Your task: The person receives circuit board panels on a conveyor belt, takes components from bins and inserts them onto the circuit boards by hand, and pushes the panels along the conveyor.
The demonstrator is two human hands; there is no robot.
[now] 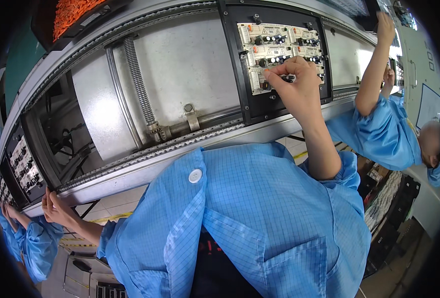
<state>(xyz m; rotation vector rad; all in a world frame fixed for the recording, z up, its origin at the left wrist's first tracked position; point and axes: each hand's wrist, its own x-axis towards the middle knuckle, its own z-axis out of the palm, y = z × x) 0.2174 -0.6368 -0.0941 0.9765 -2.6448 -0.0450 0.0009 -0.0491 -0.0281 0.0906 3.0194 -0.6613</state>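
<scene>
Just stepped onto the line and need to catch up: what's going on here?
A person in a blue smock stands at a conveyor. Their right hand pinches at small parts on a white circuit board sitting in a black carrier. Their left hand rests on the conveyor's near edge. On the right, a co-worker in blue reaches up along the same line.

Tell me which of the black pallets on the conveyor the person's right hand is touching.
The right hand touches the circuit boards in the upper-right black pallet. The pallet at far left is untouched.
</scene>
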